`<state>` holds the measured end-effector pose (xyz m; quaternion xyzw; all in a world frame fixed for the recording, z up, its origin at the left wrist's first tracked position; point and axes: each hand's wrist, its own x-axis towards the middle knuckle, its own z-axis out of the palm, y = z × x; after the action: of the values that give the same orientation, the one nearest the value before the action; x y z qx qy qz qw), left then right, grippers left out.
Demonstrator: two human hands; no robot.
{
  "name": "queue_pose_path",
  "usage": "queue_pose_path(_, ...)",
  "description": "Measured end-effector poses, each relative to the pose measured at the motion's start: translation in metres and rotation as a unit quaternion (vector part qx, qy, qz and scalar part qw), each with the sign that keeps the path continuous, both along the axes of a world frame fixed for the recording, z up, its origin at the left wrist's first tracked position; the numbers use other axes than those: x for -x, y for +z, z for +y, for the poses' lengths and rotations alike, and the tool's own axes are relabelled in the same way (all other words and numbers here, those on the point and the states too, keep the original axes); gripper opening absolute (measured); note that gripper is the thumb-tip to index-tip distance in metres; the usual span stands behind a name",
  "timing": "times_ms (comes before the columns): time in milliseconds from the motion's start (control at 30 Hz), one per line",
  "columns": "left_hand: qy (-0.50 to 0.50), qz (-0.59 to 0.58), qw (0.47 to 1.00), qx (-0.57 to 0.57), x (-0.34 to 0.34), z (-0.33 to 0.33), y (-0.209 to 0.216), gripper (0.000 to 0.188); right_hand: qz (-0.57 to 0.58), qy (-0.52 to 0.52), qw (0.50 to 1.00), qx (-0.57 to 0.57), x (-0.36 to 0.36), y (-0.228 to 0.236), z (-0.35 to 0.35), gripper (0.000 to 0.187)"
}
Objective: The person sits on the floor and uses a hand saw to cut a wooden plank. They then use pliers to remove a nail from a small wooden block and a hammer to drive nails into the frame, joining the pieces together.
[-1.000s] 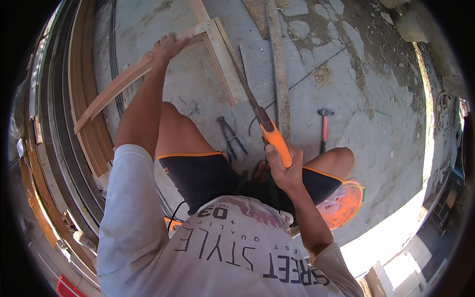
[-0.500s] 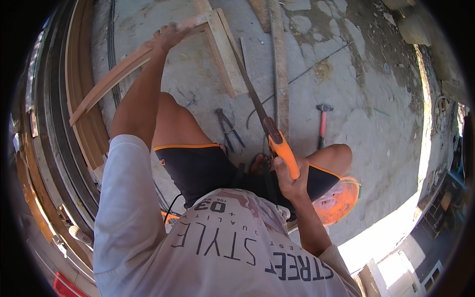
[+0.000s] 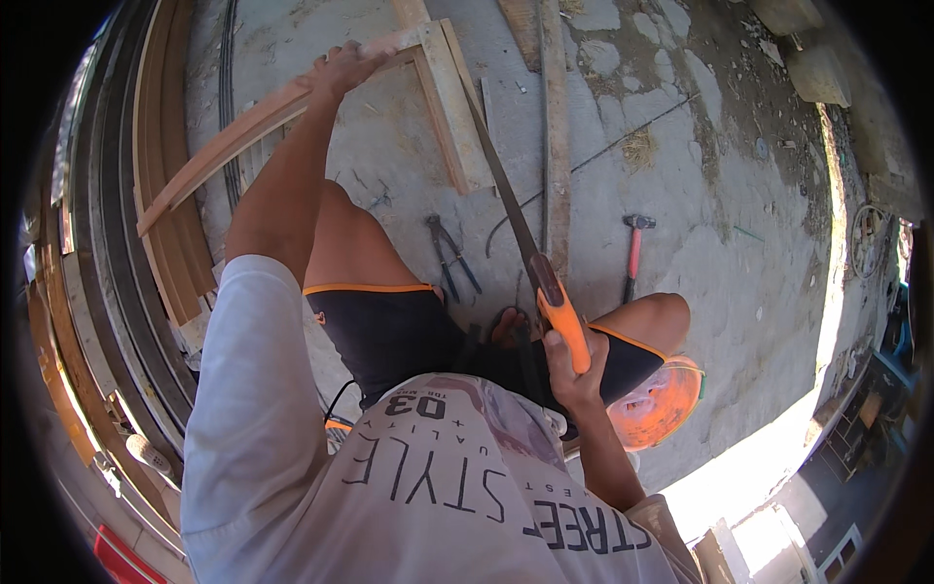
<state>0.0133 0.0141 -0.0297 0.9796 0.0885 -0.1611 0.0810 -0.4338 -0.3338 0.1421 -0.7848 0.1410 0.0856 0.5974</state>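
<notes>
Right fingers: the right hand was wrapped firmly around the orange handle of the saw.
Left fingers: the left hand, left of the saw's far end, was clamped over the long wooden bar.
Saw blade: its far end met the right edge of the pale crosspiece; whether the teeth had bitten, and how deep, could not be told.
Wooden bar: it ran leftward from beside the saw's far end, its upper end meeting the crosspiece at a corner.
Done: bar and crosspiece looked already joined, judging by how they met.
Left: no finished cut showed along the saw, and the crosspiece appeared whole, so the sawing seemed incomplete; no freed offcut could be made out.
Pliers: the dark pliers lay left of the saw, out of either grip.
Hammer: the red-handled hammer rested unheld to the right of the saw.
Plank: the long plank lay on the floor, just right of the saw blade.
Container: the orange container stood to the right of the saw handle, nearer the body.
</notes>
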Motion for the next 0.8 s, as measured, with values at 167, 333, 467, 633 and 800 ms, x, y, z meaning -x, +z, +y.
queue_pose_path(167, 0.004, -0.022, 1.0, 0.012, -0.004, 0.007, 0.002, 0.108, 0.061, -0.02, 0.996, -0.059, -0.041, -0.006, 0.015, 0.026)
queue_pose_path(333, 0.0, -0.014, 1.0, -0.013, -0.005, 0.012, -0.017, 0.111, 0.016, -0.002, 0.999, 0.028, 0.094, 0.044, -0.021, 0.038)
queue_pose_path(467, -0.005, -0.021, 1.0, -0.011, 0.003, -0.013, 0.007, 0.111, 0.022, -0.03, 0.999, 0.02, 0.055, 0.025, -0.007, 0.039)
queue_pose_path(633, 0.011, -0.015, 1.0, 0.019, -0.008, 0.01, 0.009, 0.105, 0.014, -0.01, 0.999, -0.029, -0.029, -0.022, 0.011, 0.031)
queue_pose_path(800, 0.016, -0.022, 0.999, 0.02, 0.004, 0.006, -0.002, 0.106, 0.02, -0.003, 0.999, 0.035, 0.083, 0.033, -0.017, 0.039)
